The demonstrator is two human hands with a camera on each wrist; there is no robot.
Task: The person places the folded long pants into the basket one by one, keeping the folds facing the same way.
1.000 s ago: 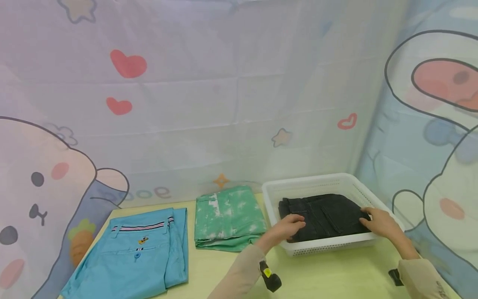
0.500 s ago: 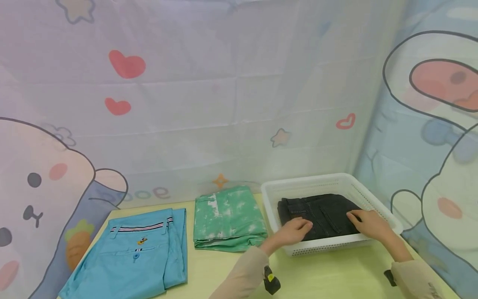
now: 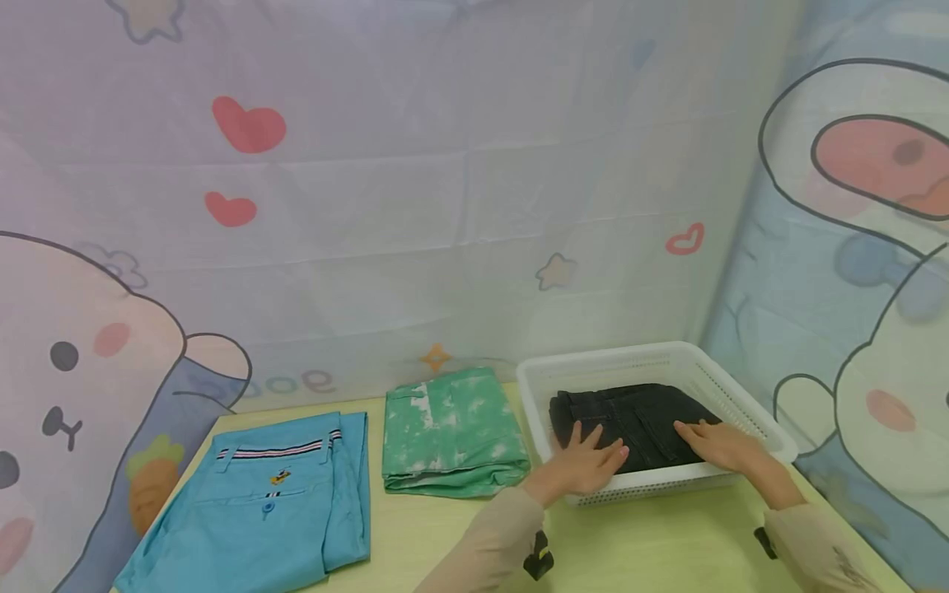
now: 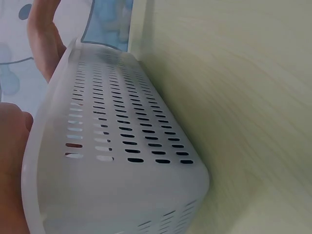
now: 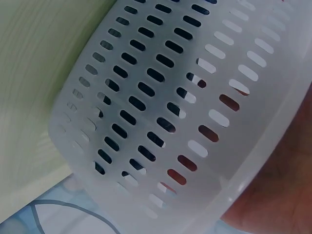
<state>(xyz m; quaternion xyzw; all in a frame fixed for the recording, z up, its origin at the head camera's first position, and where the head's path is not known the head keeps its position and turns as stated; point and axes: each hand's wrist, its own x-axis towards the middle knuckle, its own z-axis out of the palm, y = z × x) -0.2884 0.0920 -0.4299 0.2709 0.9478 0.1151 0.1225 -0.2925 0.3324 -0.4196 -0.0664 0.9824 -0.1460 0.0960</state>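
Observation:
Folded black jeans (image 3: pixel 630 420) lie in a white perforated plastic basket (image 3: pixel 604 361) at the right of the table. My left hand (image 3: pixel 581 466) reaches over the basket's near rim, its fingers spread flat on the left part of the jeans. Across from it, my right hand (image 3: pixel 722 447) has its fingers straight on the right part of the jeans. In the left wrist view, the basket's outer wall (image 4: pixel 122 180) fills the middle, with part of the left hand (image 4: pixel 12 161) behind its rim. The right wrist view shows the basket's slotted side (image 5: pixel 146 97), which hides most of the right hand.
Green tie-dyed folded trousers (image 3: pixel 455 428) lie just left of the basket. Farther left are folded blue trousers (image 3: pixel 259 494) with a striped waistband. A printed cartoon curtain (image 3: pixel 371 206) hangs right behind the pale yellow table (image 3: pixel 630 543).
My right hand has moved left across the jeans from their right end. My left hand has moved slightly right, and its fingers have spread out from a curled pose.

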